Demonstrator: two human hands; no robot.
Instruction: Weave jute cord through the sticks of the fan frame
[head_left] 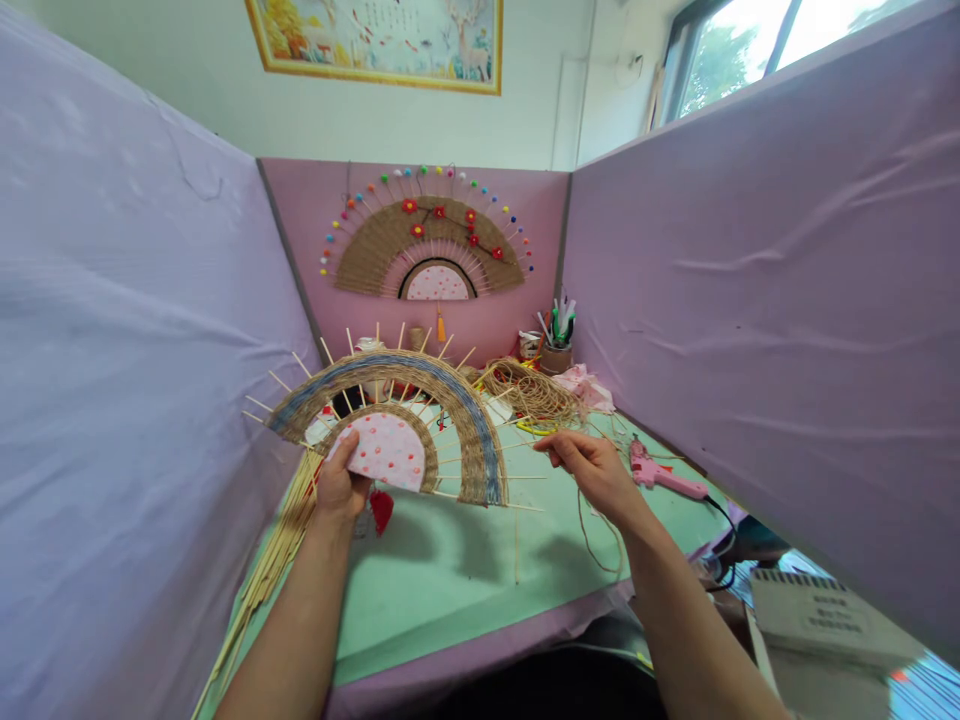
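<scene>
My left hand [343, 485] grips a half-round fan [397, 365] at its pink, red-dotted centre, thumb on the front. Twine in tan with a blue band is woven across its thin wooden sticks, whose bare ends stick out around the arc. To the right of the fan, my right hand [592, 470] is closed in a pinch close to the stick ends. A loose length of twine [600, 560] hangs below that hand and curls onto the green tabletop. What exactly lies between the fingertips is small and partly hidden. A red tassel-like piece [381, 511] shows under the fan.
A finished fan [367, 240] with coloured beads hangs on the pink back panel. Behind my hands lies a twine coil [536, 390], near a pot of tools [556, 355]. A pink glue gun [664, 475] rests at right; long sticks [277, 555] lie at left. Purple partitions [750, 260] flank the table.
</scene>
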